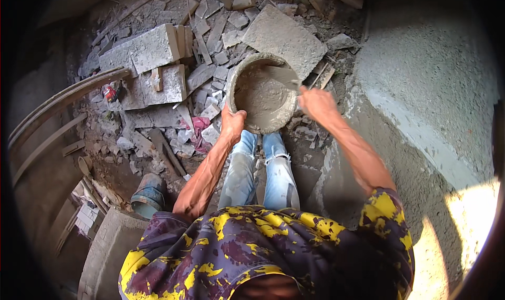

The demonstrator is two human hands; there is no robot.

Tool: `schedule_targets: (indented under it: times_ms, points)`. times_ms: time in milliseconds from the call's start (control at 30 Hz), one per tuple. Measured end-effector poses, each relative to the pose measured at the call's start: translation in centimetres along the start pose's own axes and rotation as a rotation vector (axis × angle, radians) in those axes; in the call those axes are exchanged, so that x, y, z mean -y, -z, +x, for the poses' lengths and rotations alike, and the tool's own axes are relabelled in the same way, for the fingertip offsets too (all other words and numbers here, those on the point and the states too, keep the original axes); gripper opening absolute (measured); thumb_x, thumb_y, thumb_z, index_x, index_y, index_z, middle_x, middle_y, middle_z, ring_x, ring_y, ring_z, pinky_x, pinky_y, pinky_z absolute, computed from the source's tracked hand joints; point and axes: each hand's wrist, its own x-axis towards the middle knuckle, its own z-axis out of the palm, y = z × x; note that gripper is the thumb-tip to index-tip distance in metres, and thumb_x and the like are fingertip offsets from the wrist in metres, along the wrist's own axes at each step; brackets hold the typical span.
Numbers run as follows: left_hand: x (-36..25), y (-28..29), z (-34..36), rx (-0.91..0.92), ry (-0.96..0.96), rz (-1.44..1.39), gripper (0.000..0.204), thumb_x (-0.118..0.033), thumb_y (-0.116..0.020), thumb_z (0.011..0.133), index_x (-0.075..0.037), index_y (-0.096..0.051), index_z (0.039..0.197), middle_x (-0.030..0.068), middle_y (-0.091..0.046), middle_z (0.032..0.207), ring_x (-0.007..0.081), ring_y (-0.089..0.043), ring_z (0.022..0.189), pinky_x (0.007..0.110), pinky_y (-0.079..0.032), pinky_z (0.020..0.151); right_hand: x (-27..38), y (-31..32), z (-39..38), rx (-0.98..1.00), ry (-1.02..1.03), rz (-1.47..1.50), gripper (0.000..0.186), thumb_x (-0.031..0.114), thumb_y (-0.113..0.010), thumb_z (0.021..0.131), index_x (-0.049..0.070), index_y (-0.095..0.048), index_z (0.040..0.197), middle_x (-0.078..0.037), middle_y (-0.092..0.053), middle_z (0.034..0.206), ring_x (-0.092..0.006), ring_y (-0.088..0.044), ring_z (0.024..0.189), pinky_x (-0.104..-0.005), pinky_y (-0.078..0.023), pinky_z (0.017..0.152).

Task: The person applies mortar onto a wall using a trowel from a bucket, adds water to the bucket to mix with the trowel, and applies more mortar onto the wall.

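My left hand (233,123) is closed around the near left rim of a round, cement-caked bucket (230,91), thumb over the edge. Wet grey mortar (259,96) lies inside it. At the bucket's right side, my right hand (319,106) is closed, slightly blurred, on a trowel whose handle is hidden in the fist. The trowel's flat grey blade (282,75) reaches over the rim into the bucket, above the mortar.
Broken concrete and wood scraps cover the ground ahead, with a large flat slab (286,39) behind the bucket and stacked blocks (144,50) at left. A mortar-coated wall (426,79) rises at right. A blue-grey bucket (149,195) and curved boards (66,97) are at left.
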Motion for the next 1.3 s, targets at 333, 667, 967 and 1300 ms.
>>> schedule_targets:
  times_ms: [333, 667, 967, 1300]
  points:
    - [-5.7, 0.6, -2.9, 0.000, -0.167, -0.086, 0.047, 0.005, -0.053, 0.070, 0.000, -0.053, 0.117, 0.0039, -0.059, 0.095, 0.0150, -0.053, 0.080, 0.028, -0.044, 0.074, 6.1, -0.8, -5.1, 0.119, -0.010, 0.773, 0.046, 0.033, -0.062, 0.084, 0.001, -0.058, 0.116, -0.020, -0.066, 0.082, -0.0308, -0.065, 0.073, -0.0406, -0.051, 0.071]
    - [-7.3, 3.9, -2.6, -0.059, -0.101, -0.065, 0.031, 0.004, -0.053, 0.069, -0.001, -0.058, 0.099, 0.0022, -0.057, 0.086, 0.0131, -0.053, 0.066, 0.027, -0.042, 0.055, 8.2, 4.4, -7.6, -0.156, -0.239, 0.507, 0.030, 0.034, -0.057, 0.086, 0.008, -0.053, 0.101, -0.019, -0.066, 0.088, -0.0406, -0.063, 0.081, -0.0492, -0.051, 0.071]
    - [-4.6, 9.8, -3.2, -0.054, -0.044, -0.290, 0.054, 0.007, -0.045, 0.072, 0.002, -0.049, 0.125, 0.0148, -0.058, 0.112, 0.0297, -0.062, 0.097, 0.045, -0.055, 0.082, 9.5, 0.0, -4.1, -0.055, 0.278, 1.294, 0.041, 0.039, -0.061, 0.088, -0.001, -0.055, 0.095, -0.008, -0.060, 0.069, -0.0161, -0.059, 0.061, -0.0317, -0.049, 0.052]
    - [0.3, 6.1, -2.1, -0.259, 0.120, -0.097, 0.025, 0.004, -0.051, 0.069, -0.001, -0.056, 0.093, 0.0040, -0.054, 0.082, 0.0183, -0.055, 0.070, 0.033, -0.048, 0.056, -25.9, -2.2, -18.1, -0.621, -0.668, 1.532, 0.023, 0.032, -0.054, 0.094, 0.009, -0.053, 0.092, 0.004, -0.044, 0.063, -0.0053, -0.041, 0.047, -0.0220, -0.036, 0.040]
